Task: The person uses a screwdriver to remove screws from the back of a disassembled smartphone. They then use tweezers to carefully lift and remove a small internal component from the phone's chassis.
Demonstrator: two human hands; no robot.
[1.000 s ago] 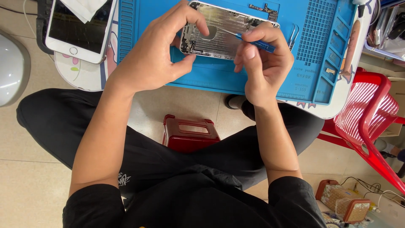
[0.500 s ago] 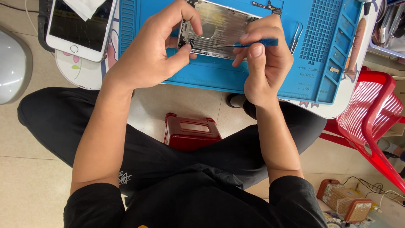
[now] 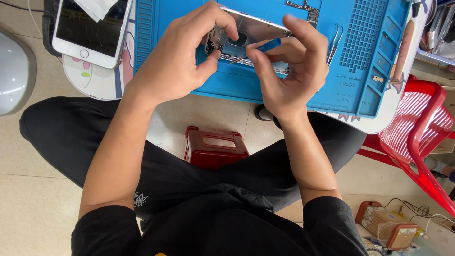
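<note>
Fingers of the left hand curl over the far edge of an opened phone shell, thumb pressed to its near side, gripping it at the upper middle of the frame. The right hand pinches a blue-handled screwdriver between thumb and forefinger, its metal tip touching the shell's lower edge. The shell sits on a blue mat covering the tabletop. Tweezers lie on the mat just right of the right hand, and a small circuit board lies at the top edge. A white phone with a cracked dark screen rests at upper left. Below, a red stool shows between the person's black-trousered legs; a red plastic chair stands at right.
</note>
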